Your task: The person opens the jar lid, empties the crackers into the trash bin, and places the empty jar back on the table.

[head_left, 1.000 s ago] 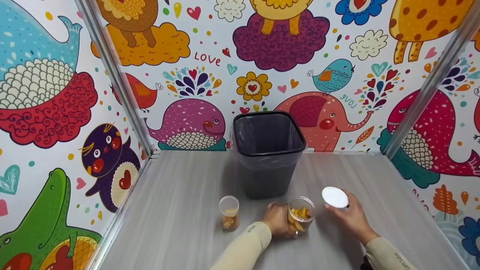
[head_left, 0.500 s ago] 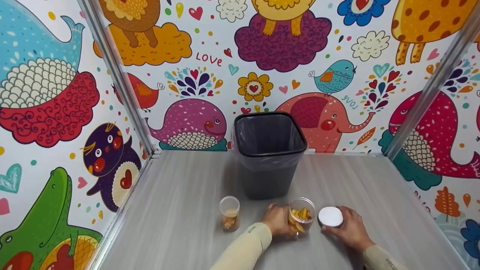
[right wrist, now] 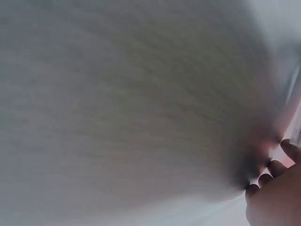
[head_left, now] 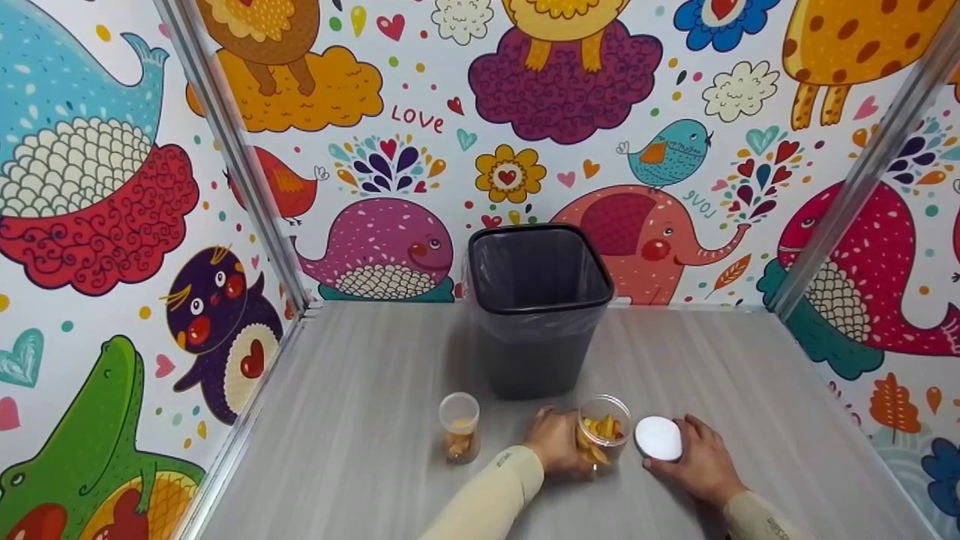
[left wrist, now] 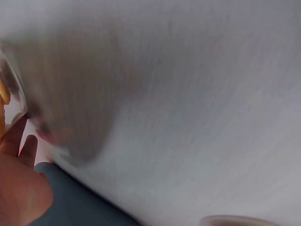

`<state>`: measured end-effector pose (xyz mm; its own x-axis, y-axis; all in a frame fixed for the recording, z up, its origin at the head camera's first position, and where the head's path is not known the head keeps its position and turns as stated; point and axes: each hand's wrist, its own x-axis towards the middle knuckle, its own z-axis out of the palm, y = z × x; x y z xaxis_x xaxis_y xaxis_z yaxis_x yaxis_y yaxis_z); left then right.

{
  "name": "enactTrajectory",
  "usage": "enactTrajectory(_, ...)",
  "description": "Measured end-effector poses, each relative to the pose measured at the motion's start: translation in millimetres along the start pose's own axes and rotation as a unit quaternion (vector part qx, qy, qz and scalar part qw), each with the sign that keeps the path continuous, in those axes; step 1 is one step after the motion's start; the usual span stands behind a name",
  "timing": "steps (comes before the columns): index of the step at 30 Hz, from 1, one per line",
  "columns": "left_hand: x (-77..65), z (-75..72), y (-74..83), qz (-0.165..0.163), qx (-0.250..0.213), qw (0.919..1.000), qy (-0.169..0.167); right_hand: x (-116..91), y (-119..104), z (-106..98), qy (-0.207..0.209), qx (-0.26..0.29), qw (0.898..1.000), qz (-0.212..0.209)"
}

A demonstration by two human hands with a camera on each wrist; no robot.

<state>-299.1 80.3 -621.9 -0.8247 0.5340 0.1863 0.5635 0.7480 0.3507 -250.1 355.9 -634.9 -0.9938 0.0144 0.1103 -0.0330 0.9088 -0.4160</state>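
My left hand [head_left: 556, 442] grips the side of a clear, uncovered jar [head_left: 604, 427] of yellow and orange snack strips. In the left wrist view that hand [left wrist: 21, 183] shows at the left edge, its fingers against the jar wall. Just right of the jar, a round white lid [head_left: 658, 439] lies low over the table. The thumb and fingers of my right hand [head_left: 701, 461] are around the lid's edge. In the right wrist view the right hand [right wrist: 277, 195] has its fingertips low by the tabletop, one beside a clear edge.
A smaller clear container [head_left: 459, 431] with tan pieces stands left of my left hand. Behind the containers is a dark bin [head_left: 536, 360] with a clear liner. Cartoon-printed walls and metal posts enclose the grey table [head_left: 360, 390] at the back and sides.
My right hand has brought the white lid down from beside the jar to the tabletop, where it now lies flat. The left hand and the jar stay in place.
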Motion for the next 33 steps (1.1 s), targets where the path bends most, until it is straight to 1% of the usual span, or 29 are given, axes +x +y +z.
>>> enactTrajectory(6, -0.3, -0.4, -0.2, 0.004, -0.011, 0.9999, 0.003, 1.7, -0.5, -1.4, -0.022, -0.002, 1.000, 0.018)
enactTrajectory(10, -0.8, 0.3, 1.0, 0.007, -0.022, 0.9997, 0.012, 4.1, 0.2, -8.6, -0.065, 0.004, 0.997, 0.031)
enactTrajectory(11, -0.7, 1.0, 1.2, 0.005, -0.023, 0.9997, 0.011, 5.3, 0.2, -12.7, -0.076, 0.005, 0.997, 0.030)
enactTrajectory(14, -0.8, 2.7, 1.7, -0.002, -0.028, 0.9996, 0.004, 9.9, -2.0, -30.6, -0.086, 0.019, 0.996, 0.017)
enactTrajectory(17, -0.7, 2.1, 1.5, -0.011, -0.034, 0.9993, -0.008, 21.6, -11.0, -56.6, -0.078, 0.048, 0.996, 0.000)
enactTrajectory(20, 0.3, -0.2, 1.0, -0.019, -0.040, 0.9990, -0.013, 42.1, -31.5, -83.4, -0.076, 0.090, 0.993, 0.015)
enactTrajectory(23, 1.7, -1.2, -0.3, -0.023, -0.042, 0.9988, -0.013, 64.7, -60.9, -105.1, -0.068, 0.121, 0.990, 0.023)
enactTrajectory(26, 1.8, -1.1, -0.9, -0.020, -0.041, 0.9989, -0.010, 84.5, -90.7, -119.0, -0.046, 0.139, 0.989, -0.004)
enactTrajectory(30, 0.4, -0.2, 0.1, -0.009, -0.021, 0.9997, 0.004, 105.3, -125.4, -129.0, -0.019, 0.157, 0.986, -0.054)
enactTrajectory(33, -0.5, 1.4, 2.2, -0.006, -0.008, 0.9999, 0.009, 117.2, -145.4, -133.6, -0.018, 0.160, 0.985, -0.065)
